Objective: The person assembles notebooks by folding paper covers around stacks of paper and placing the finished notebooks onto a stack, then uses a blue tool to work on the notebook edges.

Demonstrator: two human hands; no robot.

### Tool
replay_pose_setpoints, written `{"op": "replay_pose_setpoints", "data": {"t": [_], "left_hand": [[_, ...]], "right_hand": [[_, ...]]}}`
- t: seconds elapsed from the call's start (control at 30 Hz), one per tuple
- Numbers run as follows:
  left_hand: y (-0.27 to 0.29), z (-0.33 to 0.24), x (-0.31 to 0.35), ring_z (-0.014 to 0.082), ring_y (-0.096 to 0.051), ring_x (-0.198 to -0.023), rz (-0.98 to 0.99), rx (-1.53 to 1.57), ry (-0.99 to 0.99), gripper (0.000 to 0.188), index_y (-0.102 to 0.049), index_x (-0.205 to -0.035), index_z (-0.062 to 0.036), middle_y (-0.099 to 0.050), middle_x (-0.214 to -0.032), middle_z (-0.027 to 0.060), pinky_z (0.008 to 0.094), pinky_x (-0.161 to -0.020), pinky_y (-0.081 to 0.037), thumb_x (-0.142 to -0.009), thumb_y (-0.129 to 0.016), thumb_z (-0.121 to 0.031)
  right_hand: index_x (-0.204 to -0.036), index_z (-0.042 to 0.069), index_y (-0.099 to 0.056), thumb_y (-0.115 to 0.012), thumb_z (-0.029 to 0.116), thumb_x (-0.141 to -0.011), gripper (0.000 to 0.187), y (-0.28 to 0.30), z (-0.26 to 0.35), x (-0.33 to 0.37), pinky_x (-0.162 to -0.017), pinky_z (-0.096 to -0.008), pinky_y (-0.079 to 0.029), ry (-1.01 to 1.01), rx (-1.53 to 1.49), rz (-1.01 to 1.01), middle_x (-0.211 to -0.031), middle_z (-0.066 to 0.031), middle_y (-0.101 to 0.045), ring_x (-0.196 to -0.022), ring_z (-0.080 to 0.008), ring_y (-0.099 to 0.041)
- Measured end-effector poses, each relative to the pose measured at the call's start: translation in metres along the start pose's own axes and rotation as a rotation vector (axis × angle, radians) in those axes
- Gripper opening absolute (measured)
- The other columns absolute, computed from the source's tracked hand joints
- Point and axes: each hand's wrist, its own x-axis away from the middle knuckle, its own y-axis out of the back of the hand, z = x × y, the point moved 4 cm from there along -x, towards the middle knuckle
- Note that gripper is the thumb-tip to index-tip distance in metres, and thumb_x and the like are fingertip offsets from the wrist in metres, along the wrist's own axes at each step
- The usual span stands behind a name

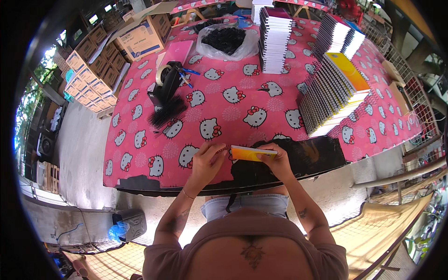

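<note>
A notebook with a yellow and orange cover [249,153] is held level over the near edge of the table, its white page edges facing up. My right hand [277,161] grips its right end, thumb on the cover. At the other end, my left hand [206,162] has its fingers closed around a thin dark spiral coil [227,150] that runs along the notebook's left edge. How far the coil is threaded through the pages is too small to tell. Below the notebook, bare black tabletop [298,156] shows where the cloth is torn.
A pink patterned cloth [231,114] covers the table. Spiral-bound yellow notebooks [333,95] stand stacked at right, near a tall white-paged stack [276,42]. A tape dispenser [167,81], loose black coils [169,112] and a plastic bag of coils [226,41] lie farther off. Cartons [95,70] are piled left.
</note>
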Motion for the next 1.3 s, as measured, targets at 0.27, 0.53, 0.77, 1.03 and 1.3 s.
{"op": "replay_pose_setpoints", "data": {"t": [0.27,0.53,0.77,1.03,1.3], "left_hand": [[-0.001,-0.013,-0.014,0.0251,-0.066,-0.07,0.094,0.018,-0.029,0.026,-0.068,-0.11,-0.0063,-0.065,-0.093,0.0092,0.0339,-0.058,-0.053,-0.085,-0.074,-0.004],[-0.011,-0.009,-0.023,0.0283,-0.067,-0.076,0.311,0.006,-0.196,0.026,-0.065,-0.116,-0.0051,-0.065,-0.096,0.0129,0.0357,-0.063,-0.053,-0.09,-0.068,-0.007],[-0.012,-0.019,-0.034,0.0266,-0.068,-0.077,0.437,-0.013,-0.152,0.023,-0.064,-0.11,-0.0056,-0.064,-0.101,0.0106,0.0361,-0.064,-0.053,-0.089,-0.07,-0.011],[-0.022,-0.047,-0.037,0.0337,-0.049,-0.127,0.23,-0.568,-0.291,0.048,-0.055,-0.128,-0.0067,-0.053,-0.131,0.0164,0.057,-0.107,-0.033,-0.089,-0.067,-0.034],[-0.014,-0.033,-0.058,0.0346,-0.036,-0.143,0.76,-0.509,-0.051,0.069,-0.046,-0.141,-0.0004,-0.043,-0.149,0.0196,0.0633,-0.117,-0.012,-0.09,-0.063,-0.044]], "right_hand": [[-0.102,0.002,-0.067,-0.073,0.001,-0.089,0.014,-0.001,0.005,0.001,-0.089,-0.0244,-0.05,-0.003,-0.097,0.029,-0.105,-0.0058,-0.071,-0.097,-0.0097,-0.064],[-0.105,0.001,-0.067,-0.071,0.001,-0.091,0.015,0.006,-0.002,0.007,-0.087,-0.0237,-0.05,0.027,0.069,0.052,-0.103,-0.0055,-0.071,-0.096,-0.0086,-0.064],[-0.107,0.001,-0.068,-0.07,0.001,-0.091,0.016,0.004,0.01,0.01,-0.084,-0.0231,-0.05,0.053,0.094,0.028,-0.101,-0.0042,-0.071,-0.092,-0.0072,-0.062],[-0.106,0.001,-0.068,-0.072,0.007,-0.092,0.016,-0.01,0.024,0.015,-0.078,-0.023,-0.05,0.086,0.029,-0.188,-0.095,-0.0026,-0.07,-0.088,-0.005,-0.06],[-0.105,-0.001,-0.068,-0.071,0.008,-0.093,0.015,-0.011,0.034,0.017,-0.078,-0.0238,-0.05,0.094,0.156,-0.222,-0.091,-0.0037,-0.07,-0.085,-0.0058,-0.061]]}}
